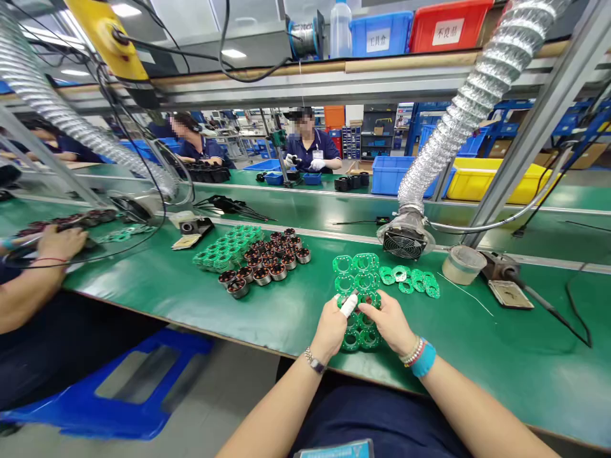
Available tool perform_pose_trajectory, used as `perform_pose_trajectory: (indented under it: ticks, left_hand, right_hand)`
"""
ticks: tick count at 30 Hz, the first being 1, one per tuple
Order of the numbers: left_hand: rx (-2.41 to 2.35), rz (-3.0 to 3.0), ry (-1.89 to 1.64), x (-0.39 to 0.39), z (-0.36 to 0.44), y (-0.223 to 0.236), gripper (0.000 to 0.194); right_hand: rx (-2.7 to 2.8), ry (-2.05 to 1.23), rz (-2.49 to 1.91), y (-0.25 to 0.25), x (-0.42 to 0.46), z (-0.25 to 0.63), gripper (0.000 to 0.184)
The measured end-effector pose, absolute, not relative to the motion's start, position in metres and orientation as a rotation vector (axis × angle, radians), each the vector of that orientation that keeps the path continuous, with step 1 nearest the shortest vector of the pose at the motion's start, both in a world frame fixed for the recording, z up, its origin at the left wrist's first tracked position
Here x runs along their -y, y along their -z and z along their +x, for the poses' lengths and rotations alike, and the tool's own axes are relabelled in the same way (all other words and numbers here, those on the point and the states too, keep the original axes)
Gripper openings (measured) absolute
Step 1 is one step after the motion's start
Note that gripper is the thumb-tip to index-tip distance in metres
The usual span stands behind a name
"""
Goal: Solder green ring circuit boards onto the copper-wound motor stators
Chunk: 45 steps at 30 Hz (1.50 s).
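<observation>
Your left hand (331, 327) and right hand (392, 323) curl in close over that flat, holey green panel (359, 336), long axis pointing away from you. Can't tell what's pinched.

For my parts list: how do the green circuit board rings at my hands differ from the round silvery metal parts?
The green circuit board rings are thin and flat; the round silvery metal parts are thick, like short drums. The rings are at your left hand and right hand; the metal parts sit away from both. Both come in groups.
</observation>
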<state>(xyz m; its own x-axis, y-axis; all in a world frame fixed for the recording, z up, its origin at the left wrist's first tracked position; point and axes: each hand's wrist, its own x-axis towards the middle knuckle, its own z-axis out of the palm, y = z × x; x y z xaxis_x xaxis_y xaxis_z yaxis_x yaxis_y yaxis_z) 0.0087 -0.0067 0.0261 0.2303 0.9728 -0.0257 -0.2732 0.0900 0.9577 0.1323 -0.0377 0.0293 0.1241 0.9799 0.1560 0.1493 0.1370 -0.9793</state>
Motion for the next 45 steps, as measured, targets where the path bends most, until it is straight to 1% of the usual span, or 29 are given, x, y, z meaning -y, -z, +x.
perform_pose_trajectory:
  ticks: [5,12,15,19,23,24,27,28,31,33,35,38,39,40,41,43,45]
  left_hand:
    - [-1.033,1.246,-1.227,0.008,0.013,-0.017,0.030]
    - [-1.177,1.413,-1.254,0.014,0.021,-0.017,0.029]
    - [-1.095,1.262,-1.229,0.005,0.020,-0.021,0.031]
    - [-0.997,0.918,-1.211,-0.011,0.016,-0.026,0.045]
    - [-0.867,0.753,-1.163,-0.001,0.027,-0.023,0.058]
    - [-0.833,0.753,-1.167,0.004,0.032,-0.022,0.057]
    - [-0.789,0.845,-1.177,0.018,0.043,-0.020,0.039]
    - [-0.783,0.880,-1.167,0.020,0.044,-0.022,0.037]
    - [-0.753,0.996,-1.131,0.019,0.039,-0.031,0.037]
    - [-0.765,1.174,-1.094,0.012,0.029,-0.041,0.036]
    - [-0.812,1.521,-0.944,0.003,0.017,-0.051,0.032]
    - [-0.891,2.272,-0.481,-0.007,0.005,-0.059,0.024]
    - [-0.900,2.478,-0.313,-0.009,0.005,-0.058,0.021]
    - [-0.897,2.631,-0.173,-0.009,0.006,-0.056,0.020]
    - [-0.885,2.726,-0.069,-0.009,0.008,-0.053,0.018]
    - [-0.857,2.803,0.016,-0.007,0.009,-0.046,0.020]
    - [-0.887,2.802,-0.022,-0.006,0.003,-0.040,0.029]
  right_hand:
    - [1.261,-0.779,-1.317,-0.029,0.040,0.128,0.018]
    - [1.252,-0.653,-1.373,-0.024,0.043,0.122,0.018]
    - [1.260,-0.657,-1.371,-0.027,0.040,0.129,0.019]
    - [1.290,-0.725,-1.339,-0.039,0.036,0.139,0.021]
    - [1.375,-0.746,-1.317,-0.042,0.032,0.131,0.013]
    - [1.379,-0.727,-1.320,-0.040,0.031,0.126,0.013]
    - [1.373,-0.578,-1.333,-0.030,0.032,0.115,0.031]
    - [1.378,-0.514,-1.338,-0.027,0.033,0.113,0.038]
    - [1.470,-0.430,-1.338,-0.023,0.039,0.116,0.050]
    - [1.604,-0.534,-1.303,-0.025,0.047,0.128,0.055]
    - [1.666,-0.620,-1.266,-0.029,0.057,0.147,0.061]
    - [1.509,-0.508,-1.337,-0.028,0.072,0.177,0.069]
    - [1.489,-0.475,-1.382,-0.025,0.075,0.184,0.066]
    - [1.507,-0.475,-1.426,-0.021,0.077,0.190,0.059]
    - [1.547,-0.504,-1.467,-0.016,0.078,0.194,0.049]
    - [1.618,-0.584,-1.523,-0.006,0.078,0.198,0.027]
    - [1.632,-0.626,-1.540,0.002,0.077,0.198,0.016]
